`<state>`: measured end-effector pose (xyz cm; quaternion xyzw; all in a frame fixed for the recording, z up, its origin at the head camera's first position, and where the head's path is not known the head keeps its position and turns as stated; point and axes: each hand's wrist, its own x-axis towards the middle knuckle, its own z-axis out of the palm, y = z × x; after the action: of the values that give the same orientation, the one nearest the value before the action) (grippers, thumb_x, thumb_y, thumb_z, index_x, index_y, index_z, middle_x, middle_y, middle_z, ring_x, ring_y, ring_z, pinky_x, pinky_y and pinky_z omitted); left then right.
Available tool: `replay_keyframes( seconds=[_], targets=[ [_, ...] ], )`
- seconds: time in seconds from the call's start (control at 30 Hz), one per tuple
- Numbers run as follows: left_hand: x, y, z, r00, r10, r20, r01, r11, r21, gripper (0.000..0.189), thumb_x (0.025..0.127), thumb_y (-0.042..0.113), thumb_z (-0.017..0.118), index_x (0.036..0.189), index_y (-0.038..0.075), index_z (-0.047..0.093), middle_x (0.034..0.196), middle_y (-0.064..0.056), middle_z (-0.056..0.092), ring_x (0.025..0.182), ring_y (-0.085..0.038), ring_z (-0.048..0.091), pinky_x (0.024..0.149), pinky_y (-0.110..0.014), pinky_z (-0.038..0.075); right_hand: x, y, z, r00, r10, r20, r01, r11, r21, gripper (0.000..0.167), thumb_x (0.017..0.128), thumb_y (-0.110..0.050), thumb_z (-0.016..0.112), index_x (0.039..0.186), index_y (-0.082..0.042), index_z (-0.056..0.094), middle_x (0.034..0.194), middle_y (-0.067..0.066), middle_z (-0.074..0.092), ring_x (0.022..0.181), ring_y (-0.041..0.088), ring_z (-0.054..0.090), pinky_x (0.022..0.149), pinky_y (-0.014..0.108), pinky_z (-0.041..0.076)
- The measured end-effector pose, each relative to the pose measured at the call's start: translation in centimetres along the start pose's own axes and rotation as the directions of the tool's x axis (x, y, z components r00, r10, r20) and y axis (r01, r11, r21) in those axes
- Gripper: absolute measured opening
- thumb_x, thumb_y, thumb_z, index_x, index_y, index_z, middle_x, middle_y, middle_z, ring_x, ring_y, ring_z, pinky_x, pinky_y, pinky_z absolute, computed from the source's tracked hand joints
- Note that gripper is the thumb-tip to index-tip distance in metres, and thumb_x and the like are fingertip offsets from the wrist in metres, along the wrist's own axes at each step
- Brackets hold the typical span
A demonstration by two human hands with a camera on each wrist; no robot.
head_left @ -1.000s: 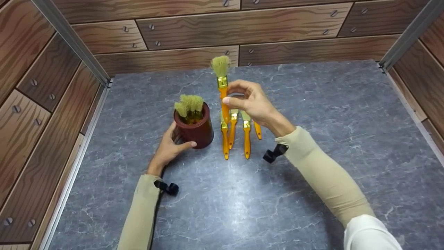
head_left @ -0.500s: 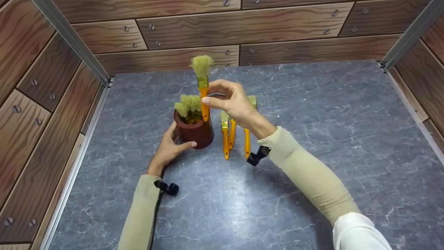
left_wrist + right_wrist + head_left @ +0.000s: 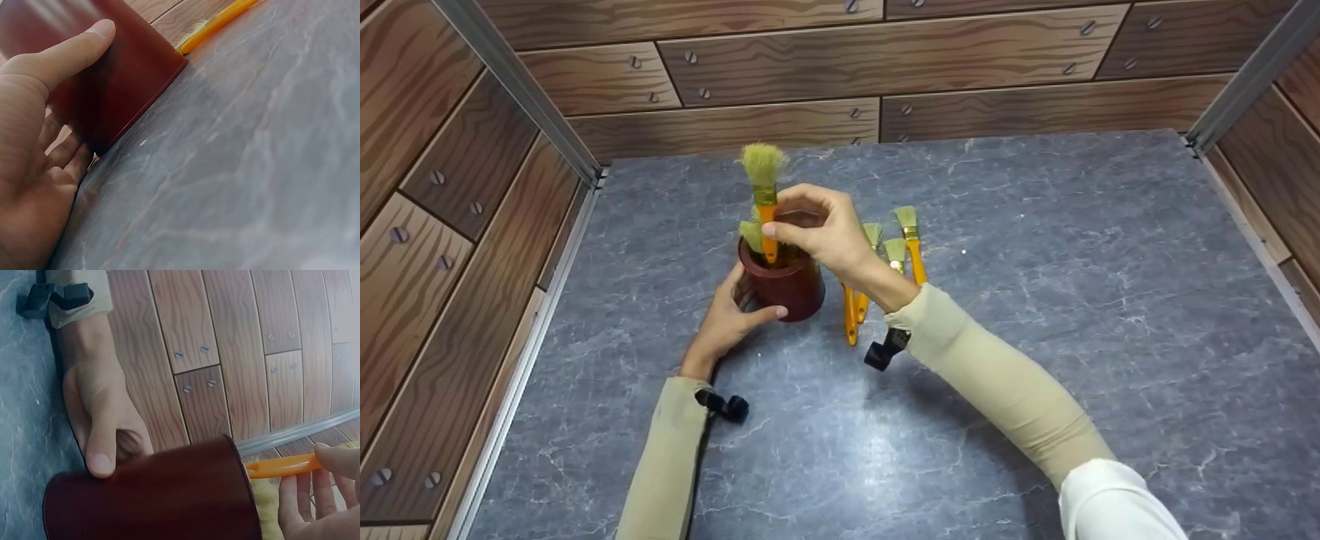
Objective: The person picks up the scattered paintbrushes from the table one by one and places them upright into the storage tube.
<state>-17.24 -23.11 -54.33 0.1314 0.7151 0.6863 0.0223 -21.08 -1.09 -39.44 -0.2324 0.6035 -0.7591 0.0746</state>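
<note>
A dark red-brown cylindrical cup (image 3: 787,289) stands upright on the table with several brushes (image 3: 749,234) in it, bristles up. My left hand (image 3: 724,319) grips the cup from its left side, thumb across the front, as the left wrist view also shows. Over the cup's mouth my right hand (image 3: 825,232) pinches a paintbrush (image 3: 766,217) by its orange handle, bristles up. In the right wrist view the handle's end (image 3: 259,468) is right at the cup's rim. Part of the brushes inside is hidden behind the right hand.
Several more orange-handled paintbrushes (image 3: 913,251) lie on the grey marbled table (image 3: 1035,262) right of the cup, partly covered by my right hand and wrist. Wood-patterned walls (image 3: 780,75) enclose the table at the back and both sides.
My right hand has carried the paintbrush leftward from above the loose brushes and lowered it to the cup's mouth. The left hand and cup have stayed in place.
</note>
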Motion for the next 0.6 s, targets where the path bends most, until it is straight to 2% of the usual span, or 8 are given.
replay_keyframes(
  seconds=[0.27, 0.6],
  targets=[
    [0.05, 0.06, 0.06, 1.000, 0.011, 0.018, -0.011, 1.000, -0.003, 0.095, 0.087, 0.006, 0.090, 0.164, 0.030, 0.041, 0.159, 0.000, 0.056, 0.151, -0.020, 0.049, 0.128, -0.042, 0.038, 0.08, 0.43, 0.92, 1.000, 0.017, -0.019, -0.017, 1.000, -0.003, 0.024, 0.089, 0.003, 0.084, 0.110, -0.005, 0.078, 0.104, 0.006, 0.081, 0.096, 0.021, 0.077, 0.089, 0.038, 0.066],
    [0.12, -0.15, -0.05, 1.000, 0.025, 0.014, -0.024, 0.999, -0.026, 0.101, 0.086, 0.000, 0.089, 0.168, 0.026, 0.036, 0.159, -0.006, 0.055, 0.150, -0.025, 0.050, 0.125, -0.038, 0.042, 0.13, 0.86, 1.15, 0.999, 0.012, 0.042, -0.013, 1.000, 0.015, 0.032, 0.088, 0.003, 0.085, 0.119, 0.002, 0.077, 0.117, 0.019, 0.079, 0.106, 0.024, 0.078, 0.100, 0.041, 0.063]
  ],
)
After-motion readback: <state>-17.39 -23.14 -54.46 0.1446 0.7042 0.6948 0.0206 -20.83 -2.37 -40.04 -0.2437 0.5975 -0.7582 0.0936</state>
